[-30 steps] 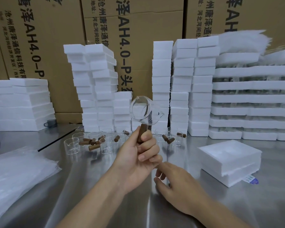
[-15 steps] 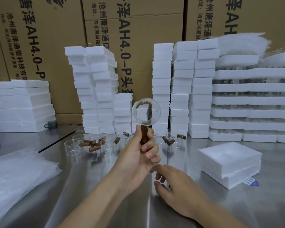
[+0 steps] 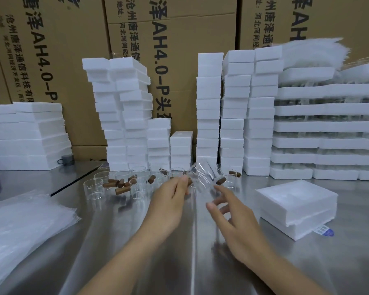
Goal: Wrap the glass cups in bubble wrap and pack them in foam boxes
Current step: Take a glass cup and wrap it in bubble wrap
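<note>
A packing station in a warehouse or factory: a stainless steel table [image 3: 94, 252] set against printed cardboard cartons [image 3: 170, 39], with tall stacks of white foam boxes [image 3: 209, 107], a pile of bubble wrap sheets [image 3: 19, 226] and loose wooden-handled glass cups [image 3: 94, 187].

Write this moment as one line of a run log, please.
left hand: holds glass cup | right hand: open, near cup | cup: unwrapped, blurred | bubble wrap: lying at left | foam box: at right
</note>
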Motion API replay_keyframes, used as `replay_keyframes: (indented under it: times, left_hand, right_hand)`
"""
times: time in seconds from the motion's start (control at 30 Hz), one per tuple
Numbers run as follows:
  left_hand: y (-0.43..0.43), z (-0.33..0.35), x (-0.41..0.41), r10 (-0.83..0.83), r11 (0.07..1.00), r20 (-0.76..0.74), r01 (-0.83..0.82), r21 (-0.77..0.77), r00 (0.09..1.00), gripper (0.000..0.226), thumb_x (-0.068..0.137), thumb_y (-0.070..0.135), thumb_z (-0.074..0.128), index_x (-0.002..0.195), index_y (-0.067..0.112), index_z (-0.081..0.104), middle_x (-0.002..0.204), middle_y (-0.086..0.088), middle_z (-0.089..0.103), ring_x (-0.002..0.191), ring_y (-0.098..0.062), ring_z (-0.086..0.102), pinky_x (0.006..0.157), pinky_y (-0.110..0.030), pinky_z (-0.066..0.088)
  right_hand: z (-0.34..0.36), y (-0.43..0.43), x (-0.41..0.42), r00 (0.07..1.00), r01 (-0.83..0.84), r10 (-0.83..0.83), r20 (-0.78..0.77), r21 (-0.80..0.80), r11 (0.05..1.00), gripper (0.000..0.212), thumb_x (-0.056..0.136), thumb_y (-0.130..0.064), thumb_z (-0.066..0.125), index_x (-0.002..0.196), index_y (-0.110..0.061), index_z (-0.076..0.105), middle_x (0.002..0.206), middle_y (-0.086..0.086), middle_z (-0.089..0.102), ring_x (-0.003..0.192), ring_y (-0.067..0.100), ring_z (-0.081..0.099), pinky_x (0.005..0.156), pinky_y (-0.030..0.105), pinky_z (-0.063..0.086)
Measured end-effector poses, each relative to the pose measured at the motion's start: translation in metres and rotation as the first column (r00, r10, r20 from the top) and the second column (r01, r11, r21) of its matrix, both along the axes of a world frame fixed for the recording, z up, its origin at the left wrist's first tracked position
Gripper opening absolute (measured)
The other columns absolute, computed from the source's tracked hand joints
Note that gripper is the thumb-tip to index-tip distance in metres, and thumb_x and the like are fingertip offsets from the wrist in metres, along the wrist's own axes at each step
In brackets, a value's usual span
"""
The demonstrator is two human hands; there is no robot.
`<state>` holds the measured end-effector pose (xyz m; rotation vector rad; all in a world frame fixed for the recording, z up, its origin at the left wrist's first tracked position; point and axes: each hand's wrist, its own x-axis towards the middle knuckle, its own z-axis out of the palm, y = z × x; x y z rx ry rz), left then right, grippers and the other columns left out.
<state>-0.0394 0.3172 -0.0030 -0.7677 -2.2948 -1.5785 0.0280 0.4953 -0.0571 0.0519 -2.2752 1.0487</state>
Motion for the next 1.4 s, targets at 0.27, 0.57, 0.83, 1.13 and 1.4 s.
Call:
replay_keyframes:
  times: [0.27, 0.57, 0.83, 1.13, 1.4]
  left_hand:
    - [-0.001, -0.015, -0.01, -0.087, 0.988, 0.004, 0.087, -0.125, 0.996, 0.05, 0.113, 0.053, 0.034, 0.081, 0.023, 0.059, 0.058, 0.017, 0.054, 0.059, -0.005, 0.048, 0.059, -0.023, 0.035]
    - [0.006, -0.021, -0.009, -0.166, 0.985, 0.035, 0.165, 0.04, 0.985, 0.041, 0.106, 0.068, 0.041, 0.094, 0.042, 0.069, 0.093, 0.006, 0.074, 0.087, -0.011, 0.068, 0.081, -0.03, 0.052]
    - [0.011, -0.021, -0.004, -0.146, 0.985, -0.004, 0.146, 0.087, 0.989, 0.057, 0.064, 0.073, 0.086, 0.116, 0.06, 0.069, 0.116, 0.026, 0.077, 0.117, 0.008, 0.067, 0.097, -0.027, 0.055]
    - [0.012, -0.017, 0.0, -0.159, 0.984, -0.02, 0.16, 0.078, 0.987, 0.083, 0.068, 0.058, 0.09, 0.145, 0.041, 0.062, 0.129, 0.021, 0.074, 0.124, 0.002, 0.066, 0.107, -0.041, 0.057]
    - [0.013, -0.022, -0.004, -0.135, 0.989, -0.039, 0.137, 0.063, 0.99, 0.077, 0.066, 0.051, 0.091, 0.137, 0.051, 0.063, 0.125, 0.029, 0.073, 0.121, 0.006, 0.068, 0.105, -0.03, 0.057]
  right_hand:
    - [0.006, -0.016, -0.002, 0.991, -0.114, 0.137, 0.003, -0.538, 0.835, 0.047, 0.089, -0.069, 0.058, 0.117, -0.032, 0.065, 0.109, -0.022, 0.072, 0.099, 0.008, 0.075, 0.071, 0.037, 0.062]
    - [0.006, -0.023, -0.003, 0.99, -0.021, -0.046, -0.135, -0.455, 0.89, 0.049, 0.068, -0.058, 0.078, 0.109, -0.038, 0.06, 0.1, -0.015, 0.073, 0.082, 0.01, 0.077, 0.069, 0.036, 0.059]
    - [0.005, -0.027, 0.002, 0.971, -0.046, -0.013, -0.238, -0.242, 0.969, 0.065, 0.074, -0.037, 0.082, 0.124, -0.056, 0.046, 0.114, -0.031, 0.065, 0.09, 0.001, 0.072, 0.065, 0.013, 0.053]
    - [0.0, -0.025, -0.003, 0.957, 0.039, -0.083, -0.278, -0.159, 0.986, 0.067, 0.077, -0.025, 0.085, 0.13, -0.05, 0.051, 0.12, -0.026, 0.062, 0.098, 0.003, 0.068, 0.067, 0.029, 0.058]
    - [-0.005, -0.024, -0.008, 0.954, 0.023, -0.066, -0.294, -0.146, 0.989, 0.071, 0.067, -0.042, 0.085, 0.127, -0.053, 0.048, 0.121, -0.029, 0.062, 0.098, 0.002, 0.068, 0.068, 0.028, 0.059]
